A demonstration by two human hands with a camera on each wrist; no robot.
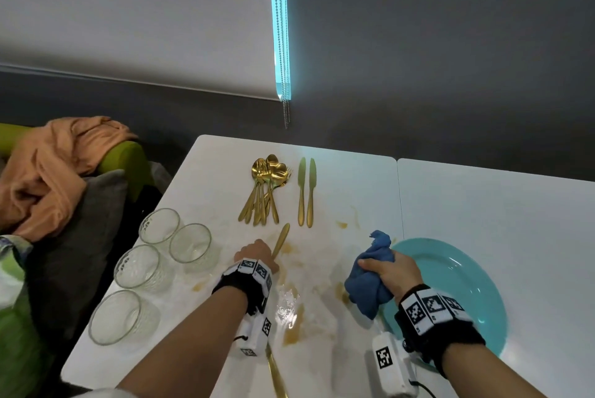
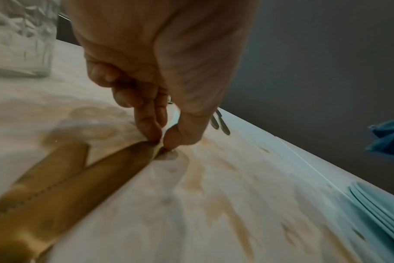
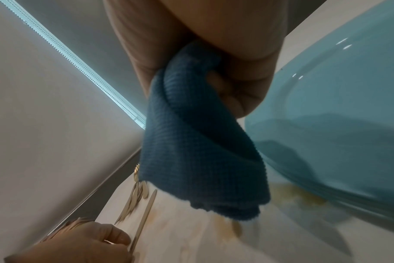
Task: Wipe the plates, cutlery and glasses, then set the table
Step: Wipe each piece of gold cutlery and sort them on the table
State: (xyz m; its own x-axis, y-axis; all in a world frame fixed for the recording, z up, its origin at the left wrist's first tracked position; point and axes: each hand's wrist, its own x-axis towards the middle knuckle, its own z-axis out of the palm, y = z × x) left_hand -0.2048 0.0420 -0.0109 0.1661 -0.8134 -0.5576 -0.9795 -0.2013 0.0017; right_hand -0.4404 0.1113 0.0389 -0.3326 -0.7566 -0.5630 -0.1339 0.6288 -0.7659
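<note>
Low in the frame, the left hand (image 1: 257, 254) pinches a gold knife (image 1: 280, 240) by its edge off the smeared bench (image 1: 322, 349); that thin grip could slip and drop it back into the sauce. Lower right, the right hand (image 1: 391, 272) clenches the cloth (image 1: 370, 291) beside the plate (image 1: 467, 285). Left, four glasses (image 1: 136, 265) crowd the elbow. Beyond, at centre, the cutlery (image 1: 265, 191) waits.

Two bare forearms reach forward, each with a black wrist band bearing square markers. The left hand (image 1: 256, 254), toward eleven o'clock, points down with fingertips (image 2: 151, 128) pinched together. The right hand (image 1: 391, 272), toward one o'clock, is clenched in a fist.
</note>
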